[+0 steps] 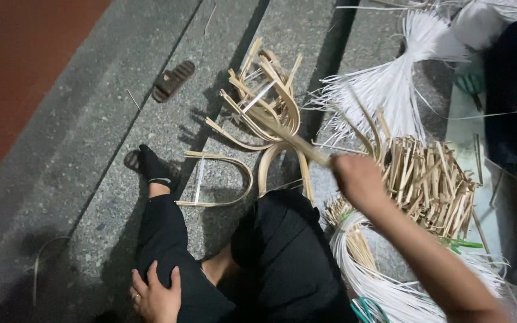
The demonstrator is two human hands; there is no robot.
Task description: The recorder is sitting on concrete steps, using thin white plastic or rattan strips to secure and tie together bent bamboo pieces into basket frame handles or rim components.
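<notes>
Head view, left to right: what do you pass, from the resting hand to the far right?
Left hand on a black trouser leg → loose sandal → bent bamboo strips → right hand gripping one strip → bundle of cut sticks.

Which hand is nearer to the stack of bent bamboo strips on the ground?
The right. The right hand holds one strip that reaches into the stack of bent bamboo strips. The left hand rests on the person's leg, well below the stack.

Landmark: my bent knee (282, 239) on the floor (91, 179) | heap of curved strips (264, 113) beyond it | single bent loop (222, 179) between heap and knee | bundle of short sticks (432, 179) right of it | strand bunch (390, 84) beyond that bundle | sandal (173, 80) far beyond-left | my foot (148, 164) left.
</notes>
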